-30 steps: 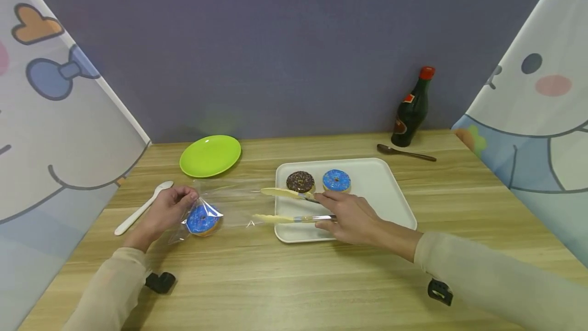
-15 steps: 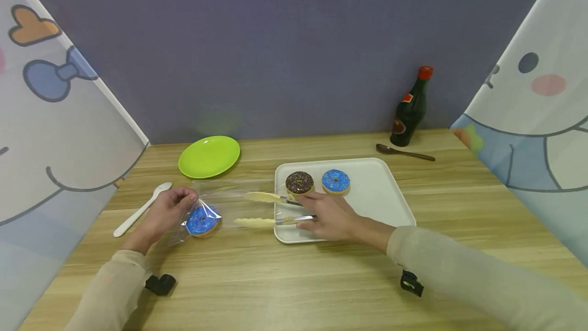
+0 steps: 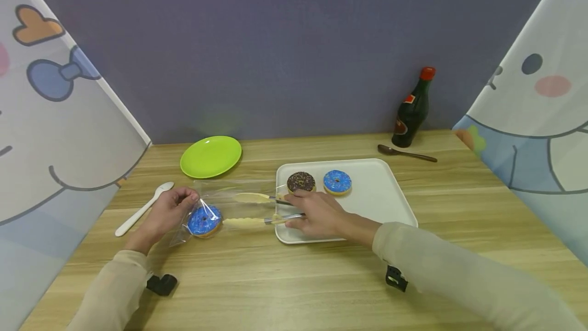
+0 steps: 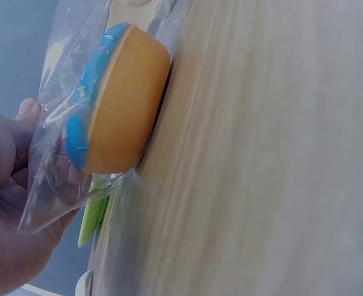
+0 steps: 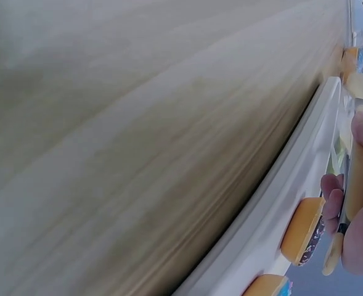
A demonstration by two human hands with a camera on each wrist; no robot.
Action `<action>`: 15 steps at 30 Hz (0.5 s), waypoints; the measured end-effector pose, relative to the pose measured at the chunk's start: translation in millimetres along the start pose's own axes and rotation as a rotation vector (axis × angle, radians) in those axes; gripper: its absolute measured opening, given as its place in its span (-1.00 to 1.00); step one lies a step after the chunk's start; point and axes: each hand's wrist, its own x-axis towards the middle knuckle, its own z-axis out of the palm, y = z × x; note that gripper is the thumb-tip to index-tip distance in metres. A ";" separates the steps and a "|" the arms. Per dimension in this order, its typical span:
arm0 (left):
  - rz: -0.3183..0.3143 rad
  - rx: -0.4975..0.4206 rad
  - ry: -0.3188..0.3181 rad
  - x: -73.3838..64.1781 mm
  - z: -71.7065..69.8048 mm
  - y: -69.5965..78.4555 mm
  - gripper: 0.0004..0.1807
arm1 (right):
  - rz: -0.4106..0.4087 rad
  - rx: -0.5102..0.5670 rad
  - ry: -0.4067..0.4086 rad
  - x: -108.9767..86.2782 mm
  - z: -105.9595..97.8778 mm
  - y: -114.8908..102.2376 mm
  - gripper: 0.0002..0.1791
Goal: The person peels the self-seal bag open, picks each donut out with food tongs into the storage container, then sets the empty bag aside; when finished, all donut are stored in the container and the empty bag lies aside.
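Observation:
A clear plastic bag [image 3: 181, 235] lies across the table, with a blue sprinkled donut [image 3: 204, 220] in its left end. My left hand [image 3: 167, 214] pinches the bag beside this donut. In my right hand [image 3: 317, 212] I grip tongs [image 3: 251, 197] whose cream tips are spread apart and overlap the bag. The lower tip lies right at the donut's right side. The left wrist view shows one cream tip [image 4: 135, 13] just beyond the donut. A chocolate donut [image 3: 301, 182] and another blue donut [image 3: 337, 182] rest on the white tray [image 3: 386, 203], partly beneath my right hand.
A lime green plate [image 3: 211, 157] stands at the back left, and a white spoon [image 3: 143, 210] lies by my left hand. At the back right are a dark bottle [image 3: 411, 110] with a red cap and a dark brown spoon [image 3: 408, 153]. A wall closes off the back.
My right hand has moved left with the tongs, bringing their spread tips along the bag to the donut. My left hand has stayed in place.

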 end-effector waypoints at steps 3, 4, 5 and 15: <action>0.007 -0.004 -0.001 -0.2 0.5 0.0 -0.77 | -0.003 -0.001 -0.020 4.2 0.5 -0.1 -0.37; 0.010 -0.004 -0.001 -0.2 0.7 0.0 -0.76 | -0.006 -0.004 -0.028 5.5 1.0 0.4 -0.37; 0.012 -0.003 -0.001 -0.2 1.1 0.0 -0.76 | -0.008 -0.004 -0.035 6.8 1.4 1.0 -0.37; 0.026 0.004 0.016 -0.3 2.9 1.7 -0.76 | -0.075 0.018 -0.077 16.6 5.3 7.2 -0.36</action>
